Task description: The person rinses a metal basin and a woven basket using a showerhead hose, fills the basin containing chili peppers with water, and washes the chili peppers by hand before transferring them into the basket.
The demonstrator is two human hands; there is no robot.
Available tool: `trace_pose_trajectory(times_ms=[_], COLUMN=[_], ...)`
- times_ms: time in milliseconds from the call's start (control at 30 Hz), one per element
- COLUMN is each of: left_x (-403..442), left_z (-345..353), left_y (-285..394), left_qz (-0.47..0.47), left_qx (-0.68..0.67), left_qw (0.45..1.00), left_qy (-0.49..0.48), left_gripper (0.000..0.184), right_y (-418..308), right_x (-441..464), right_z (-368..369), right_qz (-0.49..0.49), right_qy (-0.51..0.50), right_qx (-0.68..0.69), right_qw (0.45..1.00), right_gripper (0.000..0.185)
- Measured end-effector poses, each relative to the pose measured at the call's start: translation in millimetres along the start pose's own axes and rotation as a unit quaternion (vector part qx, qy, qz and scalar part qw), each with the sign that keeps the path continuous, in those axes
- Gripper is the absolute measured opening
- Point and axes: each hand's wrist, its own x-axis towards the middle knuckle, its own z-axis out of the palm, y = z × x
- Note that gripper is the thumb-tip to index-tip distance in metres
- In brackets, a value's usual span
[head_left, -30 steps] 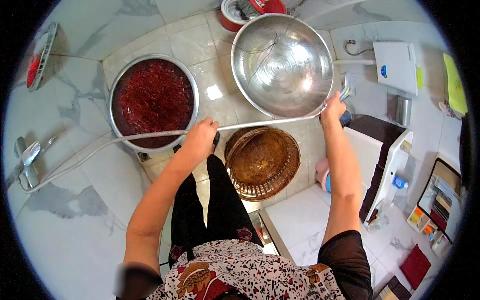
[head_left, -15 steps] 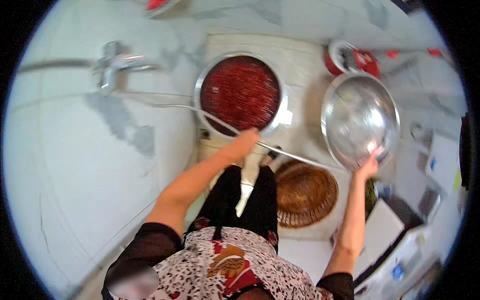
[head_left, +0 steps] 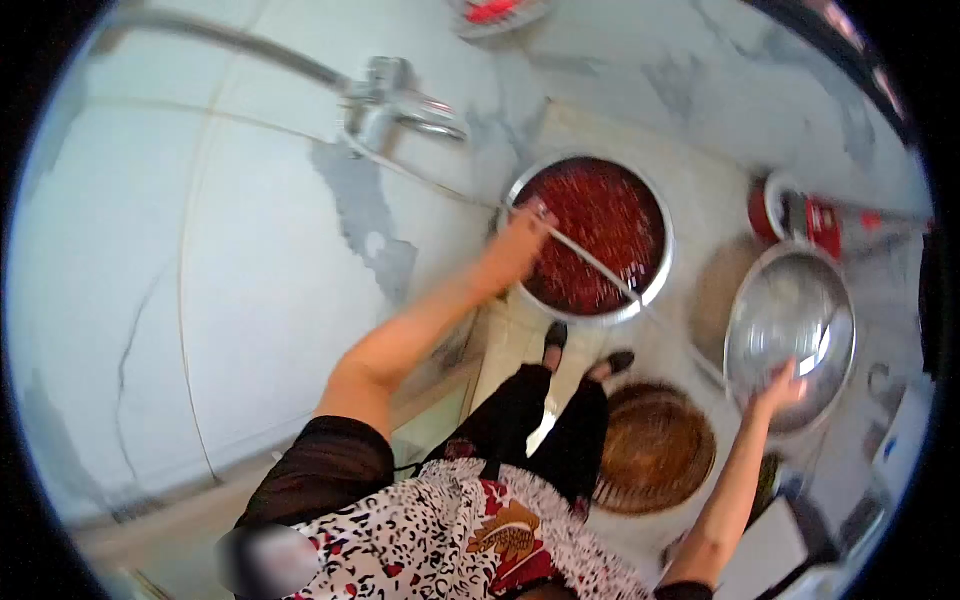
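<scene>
My left hand (head_left: 522,235) is closed around a thin white hose (head_left: 595,262), over the left side of a wide metal pot (head_left: 666,262). Dark red contents, too blurred to name, fill much of the pot. From the hand, the hose crosses above the pot toward the lower right. At the right, my right hand (head_left: 783,385) grips the near rim of a shiny metal bowl (head_left: 785,315), which is tilted with its inside partly facing me. The hose's far end is unclear near the bowl.
A chrome tap (head_left: 385,105) is fixed to the marble-patterned tiled wall at upper left. A round brown woven basket (head_left: 655,450) stands on the floor by my feet. Behind the bowl is a red container (head_left: 768,208). A red-and-white item (head_left: 495,12) shows at the top.
My view has swung, shifting the scene rightward. My left hand has moved with the hose from the pot's near rim to its left side. My right hand still holds the bowl, now angled differently.
</scene>
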Motion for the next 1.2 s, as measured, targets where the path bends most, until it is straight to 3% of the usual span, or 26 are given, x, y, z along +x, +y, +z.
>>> trace_pose_trajectory(times_ms=[33,67,100,133,267,333,433,567,833,1033,1200], left_x=[4,0,-2,0,11,0,-17,-33,-65,-115,-153], left_z=[-10,-19,-27,-40,-25,-12,35,74,118,162,193], left_y=[-11,-23,-24,-19,12,33,72,128,206,237,254], left_qz=[-0.006,-0.027,-0.016,-0.029,-0.016,-0.036,0.073,0.176,0.271,0.318,0.292], left_qx=[0.005,-0.134,-0.03,-0.052,-0.146,-0.169,-0.152,-0.136,-0.12,-0.039,0.002], left_qw=[1.0,0.99,0.999,0.998,0.988,0.978,0.977,0.951,0.919,0.912,0.921], left_qy=[-0.018,-0.047,0.004,-0.003,-0.042,-0.115,-0.132,-0.214,-0.26,-0.258,-0.257], left_gripper=[0.049,0.049,0.051,0.053,0.058,0.057,0.06,0.061,0.063,0.061,0.06], right_y=[-1,-10,-13,-25,-9,6,17,37,102,126,165], right_x=[-4,-16,-16,-23,-13,-31,-70,-119,-181,-186,-163], right_z=[1,2,2,11,17,2,-39,-95,-194,-234,-263], right_qz=[0.011,-0.012,0.039,0.032,0.174,0.164,0.17,0.198,0.235,0.284,0.237], right_qy=[0.011,0.007,-0.002,0.02,0.103,0.164,0.197,0.234,0.359,0.276,0.275], right_qx=[-0.039,-0.083,-0.057,-0.002,0.105,0.13,0.201,0.164,0.128,0.149,0.194], right_qw=[0.999,0.996,0.998,0.999,0.974,0.964,0.944,0.938,0.894,0.906,0.911], right_gripper=[0.02,0.02,0.023,0.027,0.026,0.023,0.021,0.018,0.018,0.016,0.016])
